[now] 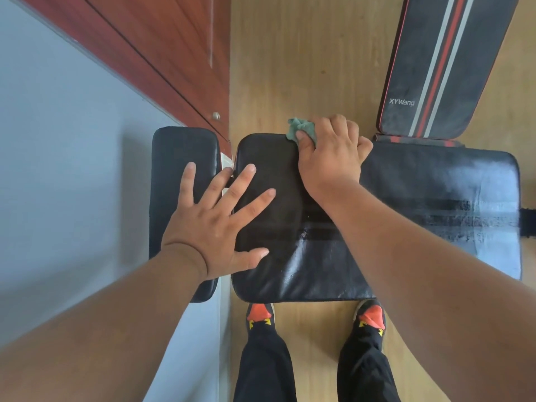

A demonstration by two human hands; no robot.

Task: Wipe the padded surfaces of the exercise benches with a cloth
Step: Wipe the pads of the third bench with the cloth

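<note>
A black padded bench lies across the middle of the view, its seat pad nearest me and its longer pad stretching right, shiny with wet streaks. My right hand is at the seat pad's far edge, shut on a green cloth that pokes out past the fingers. My left hand rests flat with fingers spread across the seat pad's left edge and the gap to a small black end pad. A second bench pad, black with red and white stripes, lies at the upper right.
A grey wall and a reddish wooden door close off the left side. Wooden floor surrounds the benches. My feet in black and orange shoes stand right against the bench's near edge.
</note>
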